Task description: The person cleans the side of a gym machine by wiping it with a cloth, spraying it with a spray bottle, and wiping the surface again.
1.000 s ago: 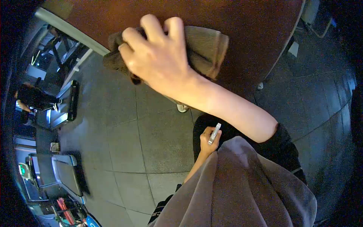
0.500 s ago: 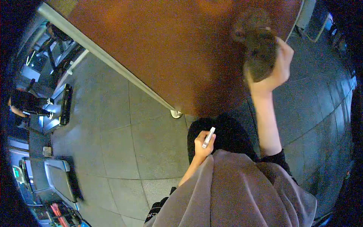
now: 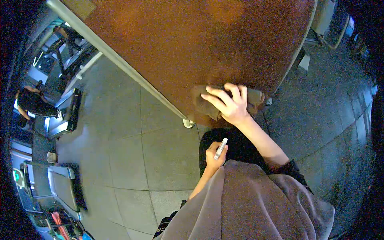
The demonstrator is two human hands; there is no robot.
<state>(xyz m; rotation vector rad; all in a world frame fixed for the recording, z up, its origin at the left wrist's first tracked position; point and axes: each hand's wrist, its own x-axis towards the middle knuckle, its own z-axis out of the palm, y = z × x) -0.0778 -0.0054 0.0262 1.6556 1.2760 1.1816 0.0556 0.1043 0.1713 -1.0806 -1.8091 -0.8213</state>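
A dark grey-brown cloth (image 3: pixel 256 97) lies bunched on the near end of a glossy brown panel or table top (image 3: pixel 180 52). My right hand (image 3: pixel 232 105) is over the cloth, its fingers curved and somewhat apart, pressing and gripping it against the surface. Part of the cloth is covered by the hand. Close to my lap, my left hand (image 3: pixel 215 157) is closed around a thin, white, flat object (image 3: pixel 221 148), seen edge-on; it looks like a phone, though its face is hidden.
A pale metal rail (image 3: pixel 120 66) edges the brown surface, with a small white foot (image 3: pixel 188 123) at its near corner. Treadmills (image 3: pixel 64 184) stand along the left on dark floor tiles (image 3: pixel 124 152). A person (image 3: pixel 34 102) is near another treadmill (image 3: pixel 66 114).
My right hand has brought the cloth from the upper right, near the surface's right edge, down and left to the near end. My left hand stays nearly where it was.
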